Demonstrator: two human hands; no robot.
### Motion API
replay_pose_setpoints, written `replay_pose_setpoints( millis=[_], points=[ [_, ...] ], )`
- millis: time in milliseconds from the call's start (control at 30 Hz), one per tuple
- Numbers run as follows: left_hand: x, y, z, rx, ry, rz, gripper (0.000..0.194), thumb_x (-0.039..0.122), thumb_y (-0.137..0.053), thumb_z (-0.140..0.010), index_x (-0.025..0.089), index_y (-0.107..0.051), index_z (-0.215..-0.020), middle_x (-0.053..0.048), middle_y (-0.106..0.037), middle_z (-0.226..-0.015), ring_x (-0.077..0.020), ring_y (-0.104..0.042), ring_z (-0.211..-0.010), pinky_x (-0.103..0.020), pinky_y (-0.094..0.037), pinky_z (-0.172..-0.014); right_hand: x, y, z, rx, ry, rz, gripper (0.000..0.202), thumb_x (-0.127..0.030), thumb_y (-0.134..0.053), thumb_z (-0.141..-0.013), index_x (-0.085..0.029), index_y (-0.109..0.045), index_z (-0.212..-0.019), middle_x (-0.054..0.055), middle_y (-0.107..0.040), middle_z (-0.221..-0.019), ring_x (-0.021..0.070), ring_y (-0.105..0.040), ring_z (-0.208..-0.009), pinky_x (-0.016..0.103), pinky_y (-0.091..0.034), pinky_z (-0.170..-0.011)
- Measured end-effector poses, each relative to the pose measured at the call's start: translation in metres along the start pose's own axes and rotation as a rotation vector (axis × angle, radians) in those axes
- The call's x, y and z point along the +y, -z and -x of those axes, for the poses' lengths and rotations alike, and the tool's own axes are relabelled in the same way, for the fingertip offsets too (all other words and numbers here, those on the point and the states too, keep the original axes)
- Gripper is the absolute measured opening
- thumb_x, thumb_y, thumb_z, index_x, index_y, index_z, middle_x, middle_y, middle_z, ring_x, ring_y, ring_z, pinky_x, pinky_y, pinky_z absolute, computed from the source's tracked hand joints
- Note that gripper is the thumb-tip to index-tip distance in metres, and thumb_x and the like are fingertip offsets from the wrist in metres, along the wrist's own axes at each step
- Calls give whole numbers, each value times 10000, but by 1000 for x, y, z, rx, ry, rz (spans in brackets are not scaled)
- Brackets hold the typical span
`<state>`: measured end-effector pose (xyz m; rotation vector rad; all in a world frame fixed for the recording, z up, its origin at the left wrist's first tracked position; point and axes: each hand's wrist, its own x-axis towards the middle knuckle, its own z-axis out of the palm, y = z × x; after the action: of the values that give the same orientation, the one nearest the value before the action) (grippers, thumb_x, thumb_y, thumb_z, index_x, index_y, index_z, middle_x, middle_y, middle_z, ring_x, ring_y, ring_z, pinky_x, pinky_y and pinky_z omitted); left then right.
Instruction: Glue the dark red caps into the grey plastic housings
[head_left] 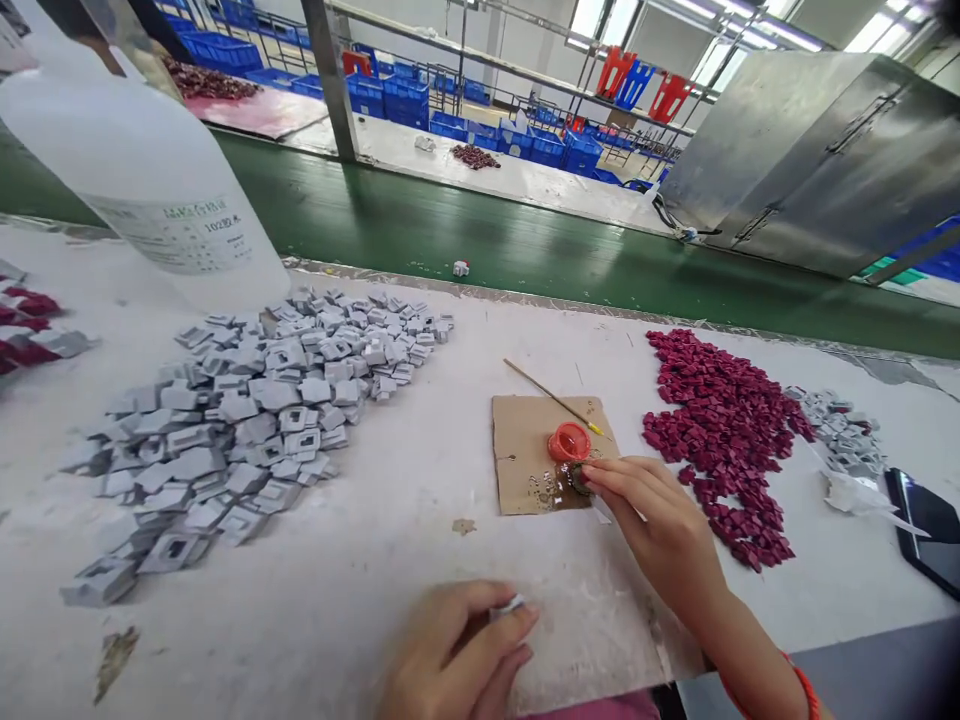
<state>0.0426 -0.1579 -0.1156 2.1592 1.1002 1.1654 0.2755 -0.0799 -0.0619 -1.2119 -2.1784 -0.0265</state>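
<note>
My left hand [465, 650] is closed, pinching a small grey plastic part [508, 606] above the near table edge. My right hand [652, 510] reaches over a square of cardboard [517, 440], its fingers closed on a small dark round object [578, 479], whose kind I cannot make out. Beside those fingertips is a red cap [569, 442] with liquid in it. A thin stick with a yellow tip [555, 397] lies across the cardboard's far edge. Wet, shiny spots mark the cardboard near the dark object.
To the left spreads a heap of grey plastic parts [255, 410], with a large white bottle [180, 200] behind. On the right lie dark red pieces [720, 430], more grey parts [840, 430] and a phone [930, 525]. A green conveyor belt [390, 220] runs beyond the table.
</note>
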Motion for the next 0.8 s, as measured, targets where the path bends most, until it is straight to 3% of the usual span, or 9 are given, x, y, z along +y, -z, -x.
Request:
replay_pose_setpoints(
  millis=[233,333,467,600,800],
  points=[
    [8,5,-7,-18,107,-21,268,122,-669,-809,203,-586,-1051,-35,-717,-916,-222,-623,-945,-329,-567,-851,-29,14,13,93,-80,-134,328,-20,-600,-848,-232,-643,-1095,39,-680,-1030,200,-629,-944,358,-519,-818],
    [11,6,-7,-16,185,22,257,119,-660,-820,206,-577,-1047,-33,-712,-940,-220,-600,-984,-336,-555,-865,-50,13,26,28,-93,-310,320,-11,-589,-838,-210,-649,-1081,54,-686,-1005,206,-637,-929,338,-548,-746],
    [13,7,-6,-19,188,45,259,121,-654,-828,197,-571,-1062,-37,-715,-955,-221,-596,-991,-344,-553,-870,-70,1,35,-42,-71,-450,298,-16,-576,-857,-193,-642,-1088,73,-690,-997,197,-638,-908,313,-573,-693],
    [15,7,-10,38,193,42,173,165,-614,-864,189,-594,-1034,-49,-726,-906,-233,-623,-931,-353,-578,-810,-76,-8,34,-74,-63,-473,254,-37,-571,-868,-176,-656,-1063,81,-698,-963,192,-649,-881,301,-588,-685],
    [16,6,-12,59,199,41,152,168,-587,-880,181,-598,-1031,-58,-723,-888,-233,-628,-921,-347,-583,-790,-76,-4,35,-107,6,-417,268,-46,-534,-893,-165,-653,-1102,85,-698,-999,192,-648,-929,297,-595,-723]
  ],
)
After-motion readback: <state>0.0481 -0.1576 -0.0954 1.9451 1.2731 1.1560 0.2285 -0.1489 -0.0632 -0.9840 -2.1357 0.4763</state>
